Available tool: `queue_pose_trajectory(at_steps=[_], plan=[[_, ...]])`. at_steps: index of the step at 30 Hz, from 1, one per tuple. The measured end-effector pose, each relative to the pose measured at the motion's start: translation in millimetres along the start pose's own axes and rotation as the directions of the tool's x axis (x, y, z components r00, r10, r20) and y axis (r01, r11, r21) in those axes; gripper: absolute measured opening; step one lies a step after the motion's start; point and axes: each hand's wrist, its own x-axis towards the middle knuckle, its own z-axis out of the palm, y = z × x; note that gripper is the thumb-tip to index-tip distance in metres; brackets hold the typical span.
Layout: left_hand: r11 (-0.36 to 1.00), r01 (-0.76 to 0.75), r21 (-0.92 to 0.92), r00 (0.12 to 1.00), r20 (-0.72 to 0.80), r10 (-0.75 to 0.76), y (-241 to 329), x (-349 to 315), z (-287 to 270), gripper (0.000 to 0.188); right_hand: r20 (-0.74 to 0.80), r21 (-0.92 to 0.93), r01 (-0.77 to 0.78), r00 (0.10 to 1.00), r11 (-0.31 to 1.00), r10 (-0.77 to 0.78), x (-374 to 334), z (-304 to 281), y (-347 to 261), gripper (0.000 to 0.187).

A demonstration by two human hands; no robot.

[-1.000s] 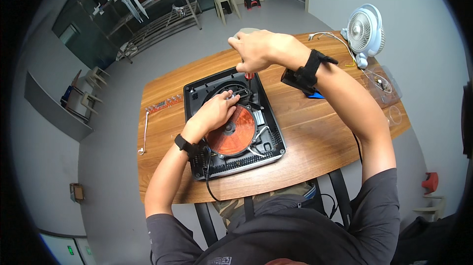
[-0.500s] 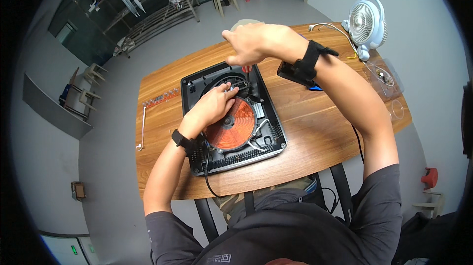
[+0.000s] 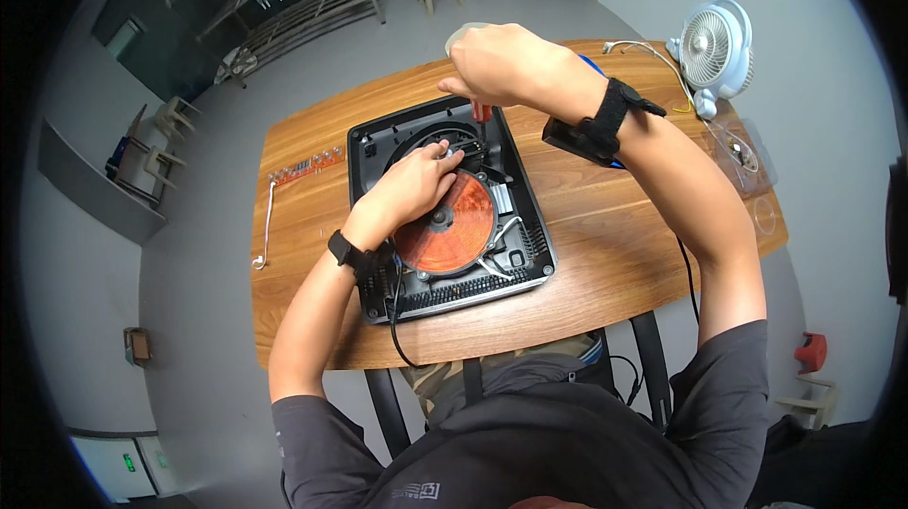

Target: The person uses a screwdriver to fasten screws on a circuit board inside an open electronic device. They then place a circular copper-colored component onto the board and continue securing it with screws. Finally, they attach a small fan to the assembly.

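An opened induction cooker [image 3: 369,154] lies on the table, its black housing showing a round copper-coloured coil [image 3: 445,235]. My left hand [image 3: 416,183] reaches over the coil's far left edge, fingers stretched out and lying on the parts there; what is under the fingertips is hidden. Above the far right of the housing, my right hand [image 3: 511,64] is closed on a screwdriver [image 3: 482,113] with a red handle. The screwdriver stands nearly upright, its shaft pointing down into the housing beside the round fan opening. Its tip is too small to make out.
On the wooden table [image 3: 624,244], a narrow circuit board [image 3: 305,166] with a white cable [image 3: 269,225] lies at the left. A light-blue fan [image 3: 714,50] stands at the far right, near a clear plastic box [image 3: 742,154]. A black cord [image 3: 395,334] hangs over the near edge.
My right hand stays on the screwdriver, its fingers and wrist turned slightly. My left hand keeps its place on the cooker. The whole view has shifted a little.
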Motion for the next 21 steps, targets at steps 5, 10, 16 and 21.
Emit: queue_pose_trajectory(at_steps=[5, 10, 16, 21], plan=[[1.0, 0.005, -0.011, 1.0, -0.005, -0.005, 1.0, 0.1, 0.9, 0.041, 0.128, 0.06, 0.069, 0.989, 0.996, -0.076, -8.0, -11.0, 6.9, 0.037], [0.999, 0.02, -0.036, 1.0, 0.007, -0.019, 3.1, 2.5, -0.4, 0.041, 0.12, 0.128, 0.102, 0.986, 0.987, -0.117, -7.7, -5.6, 14.4, 0.035], [0.997, 0.053, -0.058, 0.999, 0.017, -0.052, -0.6, 0.6, 3.9, 0.041, 0.128, 0.069, 0.046, 0.99, 0.997, -0.055, -6.0, -16.5, 12.4, 0.039], [0.999, 0.02, -0.048, 1.0, -0.01, -0.021, -0.9, 4.0, 3.9, 0.042, -0.055, 0.209, 0.232, 0.973, 0.95, -0.226, -9.8, -1.9, 30.1, 0.03]])
